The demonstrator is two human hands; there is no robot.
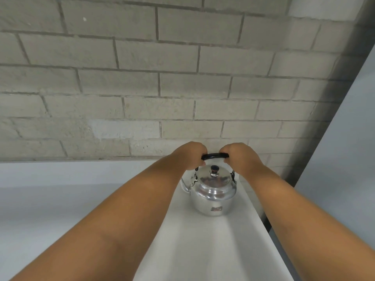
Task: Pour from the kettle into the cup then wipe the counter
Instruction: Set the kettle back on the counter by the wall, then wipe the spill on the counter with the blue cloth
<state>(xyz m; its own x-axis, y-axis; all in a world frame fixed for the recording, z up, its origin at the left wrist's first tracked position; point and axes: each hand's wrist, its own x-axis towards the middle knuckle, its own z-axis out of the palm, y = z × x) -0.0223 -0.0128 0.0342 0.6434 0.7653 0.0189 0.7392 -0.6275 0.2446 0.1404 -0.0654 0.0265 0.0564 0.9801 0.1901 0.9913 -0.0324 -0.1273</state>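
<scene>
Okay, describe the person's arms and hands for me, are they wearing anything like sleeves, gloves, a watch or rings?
Both forearms are bare from the bottom edge of the picture up to the wrists: no sleeves show. The left hand and right hand wear no gloves. No watch, bracelet or band shows at either wrist. The fingers are curled away from the camera, so rings cannot be ruled out. No markings show on the arms.

A pale, matte white counter point(213, 246) runs away from the viewer to a grey brick wall point(142, 88), its right edge dropping off along a dark gap. Standing upright on it near the far end, close to the wall, is a shiny metal kettle point(213, 191), spout pointing left, lid on with a dark knob, black handle arched above
</scene>
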